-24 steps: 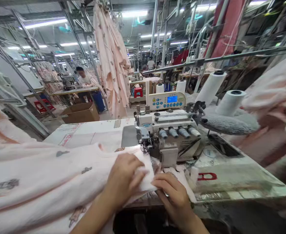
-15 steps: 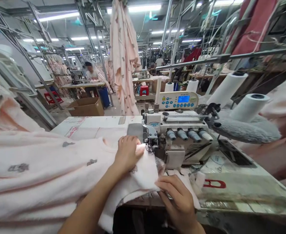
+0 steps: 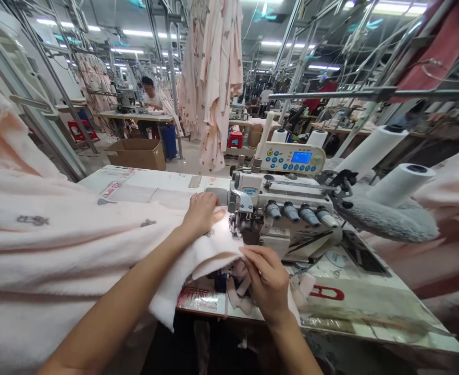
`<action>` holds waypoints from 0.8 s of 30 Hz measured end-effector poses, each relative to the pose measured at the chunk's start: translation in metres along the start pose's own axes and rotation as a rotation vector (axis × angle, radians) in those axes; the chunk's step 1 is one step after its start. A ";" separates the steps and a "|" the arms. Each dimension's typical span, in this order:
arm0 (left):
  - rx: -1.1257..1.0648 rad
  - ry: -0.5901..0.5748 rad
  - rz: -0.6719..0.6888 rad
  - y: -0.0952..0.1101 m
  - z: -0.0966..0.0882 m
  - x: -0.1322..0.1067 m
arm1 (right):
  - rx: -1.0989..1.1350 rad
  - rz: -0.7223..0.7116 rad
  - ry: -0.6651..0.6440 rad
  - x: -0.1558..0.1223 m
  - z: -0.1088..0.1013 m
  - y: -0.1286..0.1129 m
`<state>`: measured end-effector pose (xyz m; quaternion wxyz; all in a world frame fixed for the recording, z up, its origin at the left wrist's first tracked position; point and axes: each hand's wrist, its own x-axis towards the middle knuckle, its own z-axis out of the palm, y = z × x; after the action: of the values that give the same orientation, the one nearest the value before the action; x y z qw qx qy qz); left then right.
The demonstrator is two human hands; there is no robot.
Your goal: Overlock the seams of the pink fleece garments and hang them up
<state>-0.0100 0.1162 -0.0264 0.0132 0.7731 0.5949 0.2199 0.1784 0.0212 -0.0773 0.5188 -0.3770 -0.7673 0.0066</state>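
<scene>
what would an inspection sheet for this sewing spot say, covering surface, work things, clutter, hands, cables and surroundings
Surface: white worktable, marked with red-printed tape and a worn patch
Work things: pale pink fabric spreads across the left side, reaching the stitching area of the sewing machine
Clutter: fabric scraps below the machine's front
Hands: left hand rests on the fabric, grip unclear; right hand pinches its near edge
Cables: wire-like strands by the red cloth, upper right; cannot tell if they are cables
Surroundings: cardboard box, blue bin, red stool, seated person at another table
</scene>
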 end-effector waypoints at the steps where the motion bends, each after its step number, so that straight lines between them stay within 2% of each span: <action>1: 0.001 0.004 -0.004 -0.001 0.000 0.004 | -0.029 0.003 -0.001 0.004 0.001 0.001; 6: 0.016 0.024 -0.034 -0.006 -0.002 0.020 | -0.146 0.040 0.056 0.016 0.003 -0.001; 11: 0.063 0.018 -0.087 -0.011 0.002 0.045 | -0.133 0.065 0.101 0.002 0.003 -0.019; 14: 0.083 0.001 -0.165 -0.016 0.000 0.059 | -0.076 0.051 0.072 -0.009 0.005 -0.033; 16: 0.083 -0.021 -0.231 -0.025 -0.006 0.058 | -0.002 0.054 0.005 -0.015 0.006 -0.040; 19: 0.072 -0.060 -0.304 -0.041 -0.018 0.026 | 0.133 0.130 -0.092 -0.024 0.005 -0.040; 22: 0.056 -0.088 -0.326 -0.050 -0.035 -0.034 | 0.259 0.347 -0.121 -0.033 0.003 -0.033; 24: 0.042 -0.120 -0.310 -0.046 -0.046 -0.076 | 0.328 0.471 -0.123 -0.036 0.005 -0.030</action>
<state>-0.0834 0.0486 -0.0228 0.0663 0.6839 0.7095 0.1562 0.1641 -0.0195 -0.0965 0.5095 -0.4548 -0.6773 0.2736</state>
